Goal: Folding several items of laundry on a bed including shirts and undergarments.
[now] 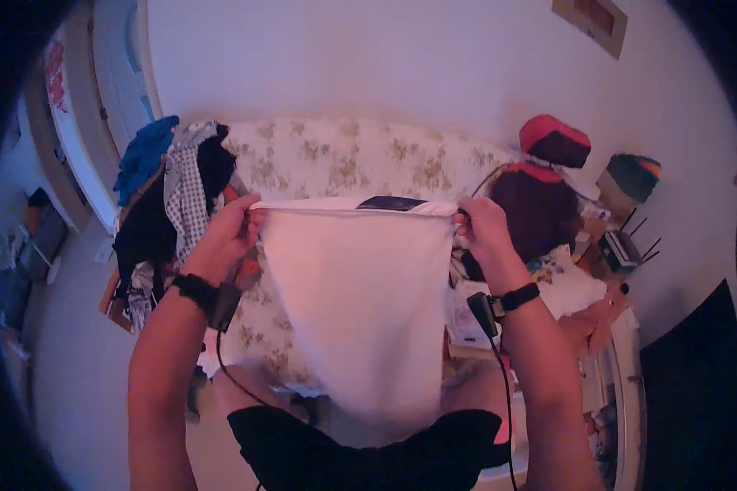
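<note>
A white cloth garment [356, 295] hangs stretched between my hands, its top edge pulled nearly straight. My left hand [232, 226] pinches the upper left corner, and my right hand [485, 226] grips the upper right one. Along the far side of that top edge shows a dark patch [393, 203] on the fabric. The lower part droops toward my lap and narrows. Which kind of garment it is, I cannot tell. Each wrist wears a black strap with a small cabled device.
Behind the garment is a sofa with a floral cover [327, 155]. Clothes [184, 188] lie heaped over its left arm. At right are a dark red and black bag [536, 204], a red and black cap [555, 141], a router [621, 250] and papers [565, 282].
</note>
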`<move>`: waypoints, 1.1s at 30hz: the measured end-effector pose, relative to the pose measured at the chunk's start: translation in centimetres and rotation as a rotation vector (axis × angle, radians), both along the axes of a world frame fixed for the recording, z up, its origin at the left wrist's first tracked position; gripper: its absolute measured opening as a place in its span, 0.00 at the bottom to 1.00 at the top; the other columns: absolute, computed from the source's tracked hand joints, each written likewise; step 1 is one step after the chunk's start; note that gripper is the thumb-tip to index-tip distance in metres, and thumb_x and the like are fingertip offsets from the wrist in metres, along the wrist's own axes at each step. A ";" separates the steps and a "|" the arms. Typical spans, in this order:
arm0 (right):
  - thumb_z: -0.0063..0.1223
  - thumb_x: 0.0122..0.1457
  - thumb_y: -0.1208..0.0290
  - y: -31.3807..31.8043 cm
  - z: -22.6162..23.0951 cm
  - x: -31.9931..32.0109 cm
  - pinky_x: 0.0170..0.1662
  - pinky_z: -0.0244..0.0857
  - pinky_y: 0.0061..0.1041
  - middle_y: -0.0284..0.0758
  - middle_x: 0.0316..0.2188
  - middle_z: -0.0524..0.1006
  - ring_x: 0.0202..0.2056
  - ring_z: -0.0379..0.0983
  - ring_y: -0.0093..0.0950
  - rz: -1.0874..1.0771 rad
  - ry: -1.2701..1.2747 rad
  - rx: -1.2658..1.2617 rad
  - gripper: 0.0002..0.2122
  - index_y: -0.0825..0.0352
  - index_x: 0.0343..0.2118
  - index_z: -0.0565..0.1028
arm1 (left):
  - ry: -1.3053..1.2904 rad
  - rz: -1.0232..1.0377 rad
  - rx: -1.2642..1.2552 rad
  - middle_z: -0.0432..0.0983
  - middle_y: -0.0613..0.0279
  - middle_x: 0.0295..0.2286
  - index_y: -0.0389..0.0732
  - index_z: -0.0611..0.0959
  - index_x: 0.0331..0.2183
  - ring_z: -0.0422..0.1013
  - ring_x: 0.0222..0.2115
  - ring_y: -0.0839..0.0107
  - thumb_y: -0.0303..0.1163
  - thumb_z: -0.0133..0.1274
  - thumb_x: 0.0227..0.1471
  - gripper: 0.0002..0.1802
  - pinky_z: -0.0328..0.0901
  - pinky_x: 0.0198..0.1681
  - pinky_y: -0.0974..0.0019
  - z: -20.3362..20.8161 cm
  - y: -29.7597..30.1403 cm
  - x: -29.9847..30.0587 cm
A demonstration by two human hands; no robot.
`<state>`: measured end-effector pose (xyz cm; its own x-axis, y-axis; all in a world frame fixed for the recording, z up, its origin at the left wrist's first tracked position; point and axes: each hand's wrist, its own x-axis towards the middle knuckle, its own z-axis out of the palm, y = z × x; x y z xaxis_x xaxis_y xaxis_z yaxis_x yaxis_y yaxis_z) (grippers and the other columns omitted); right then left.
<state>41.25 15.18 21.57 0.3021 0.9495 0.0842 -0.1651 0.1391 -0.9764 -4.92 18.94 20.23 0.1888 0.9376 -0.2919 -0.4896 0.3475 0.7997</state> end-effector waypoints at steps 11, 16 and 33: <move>0.60 0.62 0.73 -4.5 11.5 -2.3 0.20 0.62 0.21 0.34 0.21 0.76 0.19 0.71 0.22 -0.053 0.016 0.466 0.07 0.65 0.32 0.71 | 0.158 0.228 0.540 0.70 0.75 0.16 0.47 0.78 0.28 0.63 0.13 0.84 0.41 0.57 0.63 0.13 0.56 0.16 0.78 11.5 -5.2 -1.4; 0.58 0.63 0.72 -12.1 2.9 -1.4 0.19 0.59 0.19 0.33 0.20 0.74 0.17 0.68 0.19 -0.085 -0.044 0.280 0.10 0.61 0.28 0.67 | 0.235 0.206 0.349 0.70 0.77 0.17 0.48 0.79 0.30 0.63 0.14 0.86 0.41 0.57 0.63 0.11 0.55 0.15 0.78 1.9 -15.0 -2.8; 0.60 0.61 0.70 -25.4 -34.1 0.2 0.24 0.67 0.21 0.32 0.30 0.78 0.24 0.76 0.23 -0.095 0.084 -0.660 0.07 0.65 0.40 0.79 | 0.567 -0.231 -0.516 0.76 0.62 0.22 0.38 0.79 0.31 0.70 0.16 0.72 0.32 0.58 0.57 0.08 0.64 0.17 0.71 -27.7 -24.8 -0.3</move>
<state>41.45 -10.19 -12.56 0.3671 0.7629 -0.5322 -0.2608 -0.4647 -0.8462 -5.20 -5.87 -7.49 0.0547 0.6132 -0.7880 0.0727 0.7847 0.6156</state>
